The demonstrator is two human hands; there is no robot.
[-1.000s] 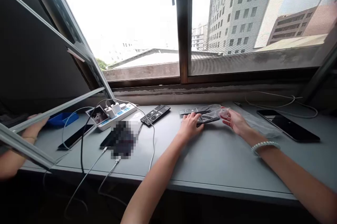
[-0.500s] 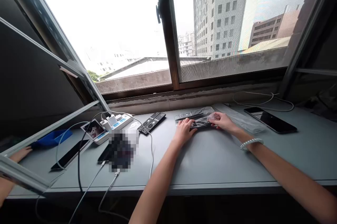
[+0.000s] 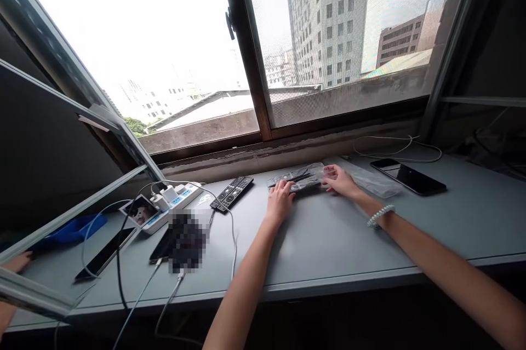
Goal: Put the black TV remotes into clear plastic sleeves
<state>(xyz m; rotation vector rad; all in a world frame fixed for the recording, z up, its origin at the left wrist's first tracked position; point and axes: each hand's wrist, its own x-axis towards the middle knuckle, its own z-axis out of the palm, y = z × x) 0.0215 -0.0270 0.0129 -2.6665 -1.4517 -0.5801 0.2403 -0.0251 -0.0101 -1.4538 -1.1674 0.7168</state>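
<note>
Near the back of the desk lies a long black object in clear plastic (image 3: pixel 306 186), probably a remote control; another slim dark piece in clear wrap (image 3: pixel 299 177) lies just behind it. My left hand (image 3: pixel 280 200) is closed over the left end of the front one, fingers bent on top and thumb at the near side. My right hand (image 3: pixel 340 181) is at its right end, thumb and fingers apart, with no plastic plainly between them. A flattened clear plastic bag (image 3: pixel 376 181) lies just right of that hand.
Two black remote controls (image 3: pixel 232 193) lie left of my hands. Further left are a white power strip (image 3: pixel 181 202), charging cables, a photo card (image 3: pixel 140 210) and a phone (image 3: pixel 104 254). Another phone (image 3: pixel 409 176) lies right. Another person's hand (image 3: pixel 18 262) shows beyond the metal frame.
My right thumb and fingers have parted from the clear plastic they were pinching. My left hand stays on the bagged object. The view has tilted and shifted slightly.
</note>
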